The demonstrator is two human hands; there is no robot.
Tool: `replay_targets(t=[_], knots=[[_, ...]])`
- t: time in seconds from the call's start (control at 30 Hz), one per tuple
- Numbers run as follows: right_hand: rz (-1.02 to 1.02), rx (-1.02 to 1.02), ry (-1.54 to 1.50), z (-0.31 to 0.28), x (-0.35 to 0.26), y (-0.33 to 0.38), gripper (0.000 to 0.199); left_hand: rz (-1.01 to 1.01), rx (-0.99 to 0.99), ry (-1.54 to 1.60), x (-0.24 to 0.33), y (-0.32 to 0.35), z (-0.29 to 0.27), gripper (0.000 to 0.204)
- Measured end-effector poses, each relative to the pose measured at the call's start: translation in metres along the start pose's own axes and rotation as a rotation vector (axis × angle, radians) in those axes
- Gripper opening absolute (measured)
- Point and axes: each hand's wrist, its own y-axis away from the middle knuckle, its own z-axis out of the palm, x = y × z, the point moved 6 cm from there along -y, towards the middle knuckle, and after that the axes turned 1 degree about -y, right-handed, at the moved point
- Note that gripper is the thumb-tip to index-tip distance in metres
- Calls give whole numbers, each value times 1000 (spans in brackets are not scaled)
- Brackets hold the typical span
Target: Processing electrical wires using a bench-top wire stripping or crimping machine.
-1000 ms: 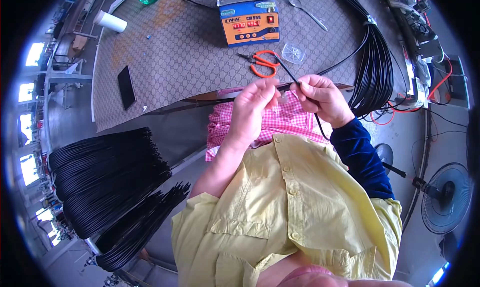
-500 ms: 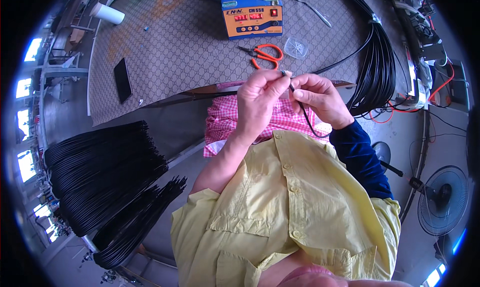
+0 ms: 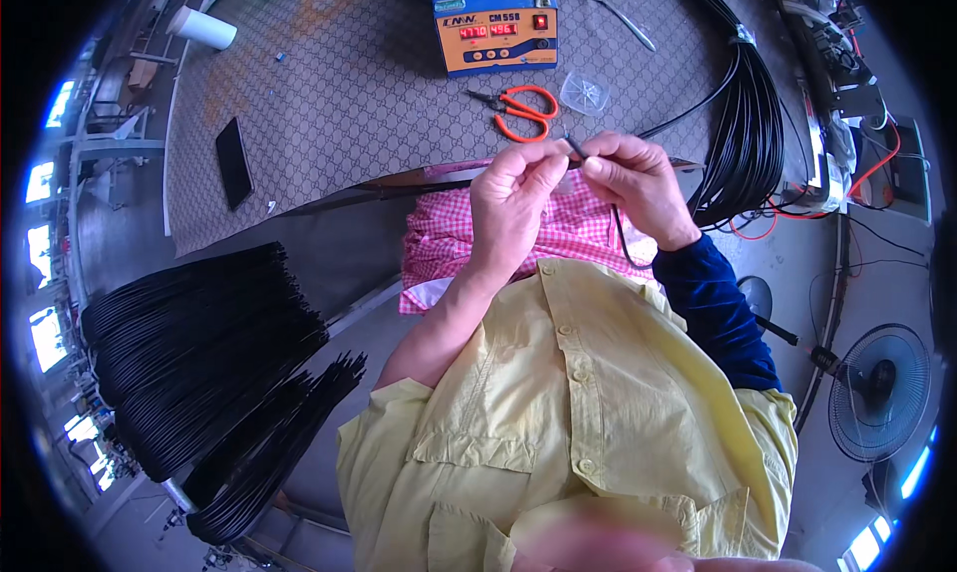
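Both hands meet in front of my chest, at the table's near edge. My right hand (image 3: 643,185) pinches a black cable (image 3: 577,147) close to its end, between thumb and fingers. From below that hand the cable's length loops down toward my blue sleeve. Against the same cable end, my left hand (image 3: 513,201) is closed with thumb and forefinger together; its fingers partly hide what lies between them. Just beyond the hands on the table are orange-handled cutters (image 3: 526,112), lying with handles apart, and a small clear plastic dish (image 3: 585,93).
A blue-and-orange counter box (image 3: 498,36), a spoon (image 3: 618,16), a phone (image 3: 234,163) and a white cup (image 3: 202,28) sit on the patterned table. A bundle of black cables (image 3: 746,124) hangs at right; cut cables (image 3: 199,353) are stacked at left. A fan (image 3: 880,393) stands right.
My right fingers have shifted up the cable toward its end, and the end now points up past my left fingertips. The view has shifted slightly.
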Motion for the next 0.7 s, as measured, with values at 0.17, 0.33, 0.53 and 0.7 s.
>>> replay_targets(t=[0.17,0.33,0.53,0.7], knots=[[-71,175,377,-35,-19,-14,16,-146,5,-70,-30,1,-18,17],[-113,324,888,-64,-34,-34,14,-236,34,-350,-83,10,-53,16],[-334,267,1317,-76,-36,-58,11,-259,62,-410,-102,17,-68,13],[-313,201,1542,-68,-31,-66,9,-299,53,-395,-108,19,-72,13]])
